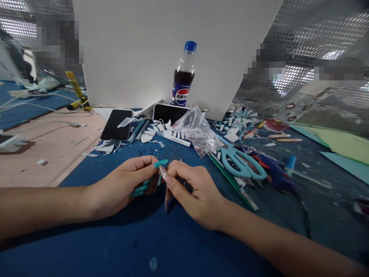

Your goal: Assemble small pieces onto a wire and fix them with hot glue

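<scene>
My left hand [127,184] rests on the blue mat [121,246], fingers curled, long teal nails showing. My right hand [191,188] meets it at the middle, fingers pinched together near the left thumb tip. Whatever sits between the fingertips is too small to make out. Both forearms lie across the mat. Teal-handled scissors [240,163] lie just right of my right hand, beside a green ruler [230,181].
A cola bottle [183,75] stands before a white board [173,50]. Two phones [117,124] [168,112], pens [138,130], a clear plastic bag [196,129], paper scraps [236,127] and a blue glue gun [276,173] with cord lie behind. Mesh screens stand at both sides.
</scene>
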Available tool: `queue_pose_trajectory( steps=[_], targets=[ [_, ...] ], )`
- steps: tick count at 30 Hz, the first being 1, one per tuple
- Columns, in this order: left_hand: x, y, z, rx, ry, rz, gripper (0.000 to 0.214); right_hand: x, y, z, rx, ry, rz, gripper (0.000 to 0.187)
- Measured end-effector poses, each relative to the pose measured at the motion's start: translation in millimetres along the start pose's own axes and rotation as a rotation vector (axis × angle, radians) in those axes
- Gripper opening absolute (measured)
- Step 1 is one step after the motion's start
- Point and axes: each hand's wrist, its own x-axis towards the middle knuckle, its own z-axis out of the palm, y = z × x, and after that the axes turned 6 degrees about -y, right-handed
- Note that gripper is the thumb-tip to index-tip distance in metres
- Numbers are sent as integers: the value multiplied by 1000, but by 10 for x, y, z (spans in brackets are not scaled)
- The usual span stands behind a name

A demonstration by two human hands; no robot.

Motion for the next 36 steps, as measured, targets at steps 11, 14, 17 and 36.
queue_pose_trajectory(
  steps=[11,14,17,36],
  targets=[
    [1,-6,-5,216,-30,72,27,38,11,0,106,-17,50,28],
    [24,8,-46,345,-19,86,27,52,27,-1,234,24,98,27],
    [50,17,-61,393,34,100,25,59,47,-1,303,94,158,30],
    [62,6,-78,397,-6,77,26,56,65,-6,265,29,193,37]
  ],
)
